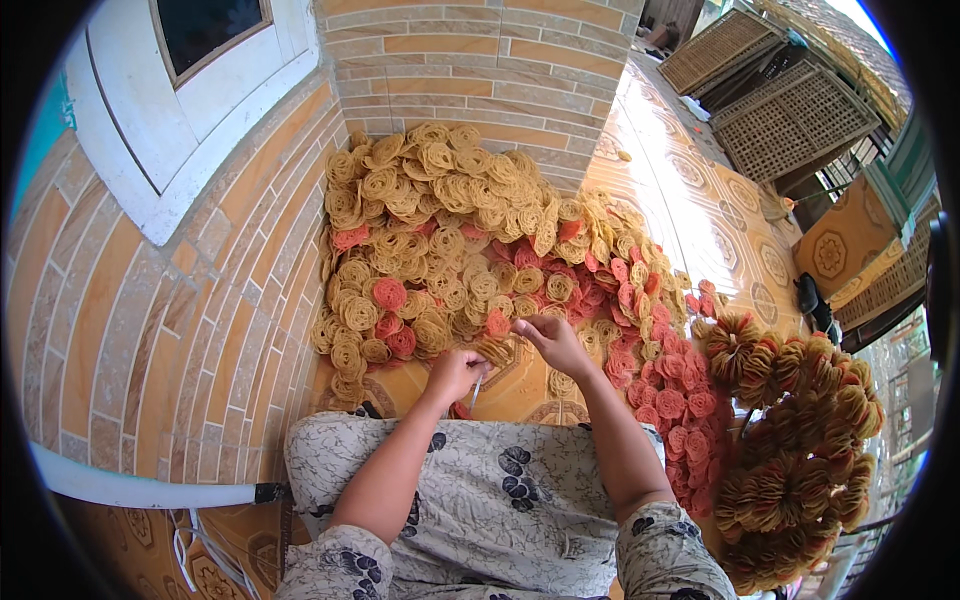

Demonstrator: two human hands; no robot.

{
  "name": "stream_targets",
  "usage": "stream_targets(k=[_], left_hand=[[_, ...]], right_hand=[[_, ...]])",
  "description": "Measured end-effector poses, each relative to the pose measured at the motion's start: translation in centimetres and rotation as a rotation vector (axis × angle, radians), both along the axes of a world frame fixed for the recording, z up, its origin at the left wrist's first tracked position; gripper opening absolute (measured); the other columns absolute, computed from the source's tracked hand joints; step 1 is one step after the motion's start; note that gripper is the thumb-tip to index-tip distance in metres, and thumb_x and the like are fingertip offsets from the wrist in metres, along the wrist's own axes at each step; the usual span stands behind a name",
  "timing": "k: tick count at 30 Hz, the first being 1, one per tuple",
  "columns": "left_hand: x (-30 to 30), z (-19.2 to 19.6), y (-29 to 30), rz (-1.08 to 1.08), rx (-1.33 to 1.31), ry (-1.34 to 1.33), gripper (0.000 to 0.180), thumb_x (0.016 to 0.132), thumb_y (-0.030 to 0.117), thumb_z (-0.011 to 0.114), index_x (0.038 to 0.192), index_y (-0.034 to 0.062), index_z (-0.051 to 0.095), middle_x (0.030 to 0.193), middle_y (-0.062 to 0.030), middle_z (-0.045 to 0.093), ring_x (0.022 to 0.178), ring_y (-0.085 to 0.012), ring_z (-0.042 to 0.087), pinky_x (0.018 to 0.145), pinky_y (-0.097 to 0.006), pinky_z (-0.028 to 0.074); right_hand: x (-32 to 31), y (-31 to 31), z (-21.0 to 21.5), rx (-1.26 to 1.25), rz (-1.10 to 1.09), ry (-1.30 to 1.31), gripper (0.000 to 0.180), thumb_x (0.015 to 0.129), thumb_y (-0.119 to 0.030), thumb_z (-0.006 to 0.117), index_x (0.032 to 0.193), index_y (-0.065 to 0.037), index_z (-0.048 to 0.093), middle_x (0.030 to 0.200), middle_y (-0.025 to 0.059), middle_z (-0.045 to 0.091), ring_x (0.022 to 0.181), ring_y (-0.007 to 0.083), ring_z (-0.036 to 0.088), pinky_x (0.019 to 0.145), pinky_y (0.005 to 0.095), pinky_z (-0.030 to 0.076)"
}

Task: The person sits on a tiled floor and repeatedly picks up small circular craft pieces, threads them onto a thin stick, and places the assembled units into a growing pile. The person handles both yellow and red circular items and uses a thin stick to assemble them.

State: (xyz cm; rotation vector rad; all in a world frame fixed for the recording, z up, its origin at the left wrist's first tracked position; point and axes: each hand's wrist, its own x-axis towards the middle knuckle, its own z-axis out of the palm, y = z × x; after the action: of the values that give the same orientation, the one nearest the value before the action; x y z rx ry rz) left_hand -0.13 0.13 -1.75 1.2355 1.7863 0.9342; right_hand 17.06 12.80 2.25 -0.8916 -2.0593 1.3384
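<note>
Between my hands is a small stack of thin tan lacy discs (495, 350), like dried noodle rounds. My left hand (458, 376) is closed on this stack, and a pale thin strip (476, 391) hangs below the fingers. My right hand (558, 344) is pinched just right of the stack, beside a pink lacy disc (497, 322); what its fingertips hold is too small to make out. Ahead lies a wide heap of tan discs (450, 190), with pink ones mixed in. More pink discs (675, 390) spread down to the right of my right forearm.
Strung bundles of tan and pink discs (790, 440) stand at the right. A stone-tiled wall (450, 60) closes off the far side, with a white door (190, 100) at left. A white bar (150, 490) juts in from the left. Woven racks (795, 120) lean at the far right.
</note>
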Motion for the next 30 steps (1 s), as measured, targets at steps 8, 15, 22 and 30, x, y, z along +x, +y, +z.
stream_targets(k=[8, 15, 22, 30], left_hand=[[-0.3, 1.3, 0.6, 0.055, 0.241, 0.037, 0.037, 0.091, 0.027, 0.06, 0.122, 0.0063, 0.059, 0.101, -0.0149, 0.069, 0.091, -0.0213, 0.067, 0.08, -0.031, 0.05], [1.7, 1.5, 0.1, -0.245, 0.015, -0.103, 0.025, 0.091, 0.024, 0.063, 0.094, 0.0005, 0.071, 0.089, -0.0074, 0.072, 0.081, -0.0112, 0.064, 0.079, -0.027, 0.047], [0.7, 0.8, 0.1, -0.122, -0.064, -0.126, 0.025, 0.093, 0.023, 0.059, 0.095, 0.0004, 0.07, 0.077, -0.0047, 0.069, 0.072, -0.0082, 0.062, 0.07, -0.026, 0.048], [0.1, -1.3, 0.3, 0.001, 0.023, -0.288, 0.027, 0.093, 0.024, 0.059, 0.094, -0.0003, 0.069, 0.079, -0.0063, 0.07, 0.074, -0.0091, 0.062, 0.069, -0.025, 0.048]], right_hand=[[0.0, -0.5, 2.1, -0.227, 0.049, 0.134, 0.023, 0.087, 0.002, 0.063, 0.091, -0.006, 0.041, 0.085, 0.0057, 0.062, 0.086, 0.0129, 0.063, 0.076, 0.0268, 0.05], [0.6, 1.1, 1.5, -0.394, 0.04, 0.448, 0.022, 0.089, -0.002, 0.062, 0.095, -0.005, 0.041, 0.089, 0.0095, 0.064, 0.087, 0.0149, 0.063, 0.077, 0.0286, 0.051], [7.7, 6.1, -3.0, 0.179, -0.429, -0.897, 0.065, 0.077, -0.036, 0.076, 0.121, 0.002, 0.047, 0.115, 0.021, 0.059, 0.1, 0.0324, 0.061, 0.086, 0.036, 0.05], [4.2, 6.1, -6.2, 0.244, -0.266, -0.698, 0.033, 0.074, -0.019, 0.073, 0.1, -0.002, 0.062, 0.107, 0.0219, 0.063, 0.087, 0.031, 0.065, 0.077, 0.037, 0.052]])
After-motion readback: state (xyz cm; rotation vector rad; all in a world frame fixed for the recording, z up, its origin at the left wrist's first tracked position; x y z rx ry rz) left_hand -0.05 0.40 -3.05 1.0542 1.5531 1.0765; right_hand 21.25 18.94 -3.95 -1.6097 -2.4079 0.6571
